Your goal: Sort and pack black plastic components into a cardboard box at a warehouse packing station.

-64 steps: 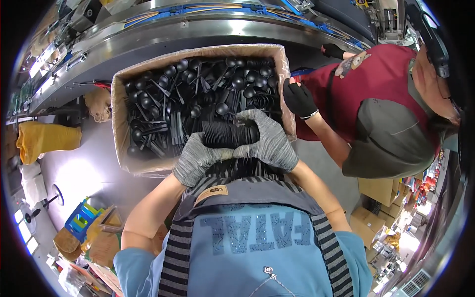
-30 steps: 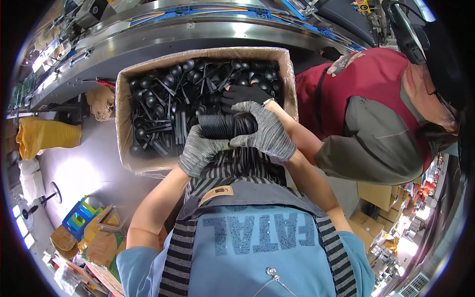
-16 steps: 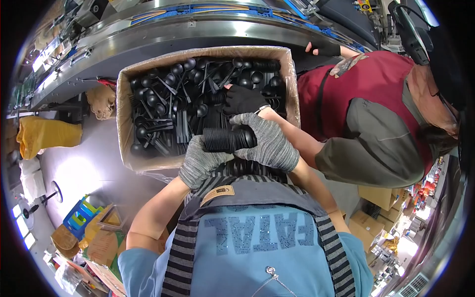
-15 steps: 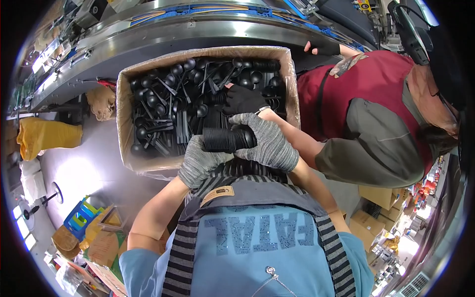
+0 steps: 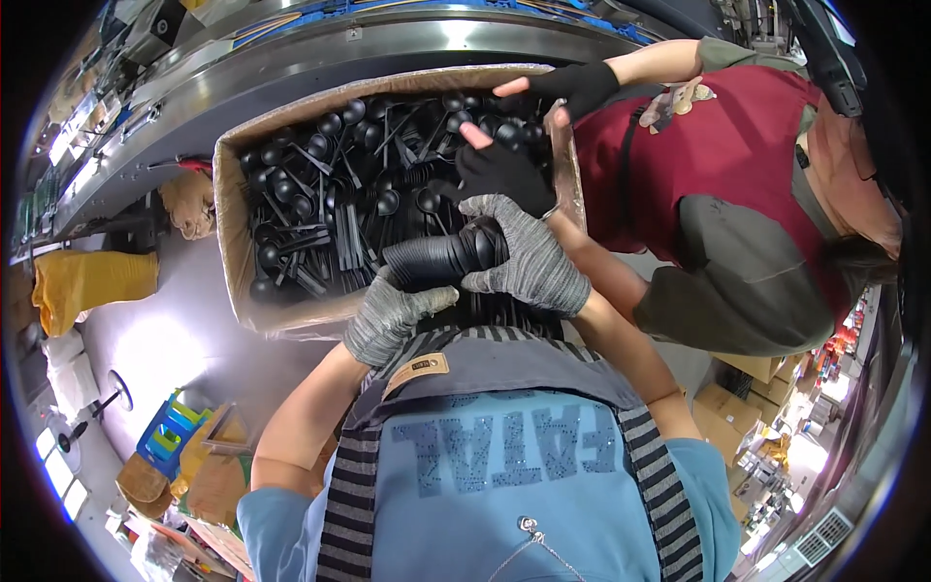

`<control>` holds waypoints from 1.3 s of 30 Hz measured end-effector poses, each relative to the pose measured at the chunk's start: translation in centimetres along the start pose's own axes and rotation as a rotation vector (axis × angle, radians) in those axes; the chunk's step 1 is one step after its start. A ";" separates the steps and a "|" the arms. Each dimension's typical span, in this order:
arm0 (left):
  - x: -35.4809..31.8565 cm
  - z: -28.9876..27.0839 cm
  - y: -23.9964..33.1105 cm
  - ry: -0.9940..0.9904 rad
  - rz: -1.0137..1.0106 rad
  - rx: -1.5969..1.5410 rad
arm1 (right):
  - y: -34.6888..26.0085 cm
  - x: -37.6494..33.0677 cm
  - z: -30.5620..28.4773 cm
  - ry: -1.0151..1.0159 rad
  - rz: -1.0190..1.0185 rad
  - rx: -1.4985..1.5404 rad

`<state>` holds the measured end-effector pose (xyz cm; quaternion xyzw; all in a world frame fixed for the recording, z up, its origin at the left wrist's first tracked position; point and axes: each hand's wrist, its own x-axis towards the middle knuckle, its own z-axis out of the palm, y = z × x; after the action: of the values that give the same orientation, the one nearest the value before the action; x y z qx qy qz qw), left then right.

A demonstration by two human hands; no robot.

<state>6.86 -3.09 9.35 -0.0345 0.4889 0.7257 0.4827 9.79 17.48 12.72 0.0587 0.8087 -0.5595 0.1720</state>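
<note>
Between my hands lies a nested stack of black plastic spoons [image 5: 436, 259], held sideways over the near side of a large cardboard box [image 5: 225, 228]. My left hand [image 5: 393, 318], in a grey knit glove, closes round the stack's left end. At its right end my right hand [image 5: 533, 254], gloved alike, wraps round the rounded bowls. Many loose black spoons [image 5: 310, 204] fill the plastic-lined box. The handles of the held stack are mostly hidden below my hands.
On the right a co-worker in a red vest [image 5: 708, 165] reaches over the box with black fingerless gloves [image 5: 504, 175], close to my right hand. A metal machine edge [image 5: 456, 41] runs behind the box. A yellow sack [image 5: 97, 281] and a floor fan [image 5: 118, 390] stand left.
The held stack has tilted, its right end now higher. The co-worker's far hand has come in over the box's back right corner, and the nearer hand has lifted off the spoons.
</note>
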 end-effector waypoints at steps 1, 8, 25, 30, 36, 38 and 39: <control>0.1 -0.1 -0.3 0.016 0.001 -0.019 | -0.3 0.0 -0.1 -0.007 0.002 -0.013; 0.5 -0.3 -0.5 0.097 0.060 0.098 | 0.4 -0.1 0.1 0.031 -0.184 -0.195; 0.7 -0.8 -1.2 0.134 0.051 -0.056 | 0.3 -0.2 0.7 0.050 -0.142 -0.101; 0.2 0.2 -0.1 0.124 0.067 0.026 | 0.7 -0.3 1.4 0.113 -0.119 -0.153; 0.3 0.2 -0.8 0.096 0.351 0.199 | 0.6 0.0 1.4 0.155 -0.253 -0.225; 0.5 0.0 -0.7 0.114 0.290 0.178 | 0.4 0.2 1.6 0.173 -0.223 -0.300; 0.6 -0.1 -0.5 0.112 0.294 0.181 | 0.5 0.3 1.2 0.177 -0.227 -0.301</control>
<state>6.86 -2.74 8.70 0.0404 0.5781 0.7386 0.3445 9.87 16.48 11.81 -0.0101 0.8966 -0.4407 0.0431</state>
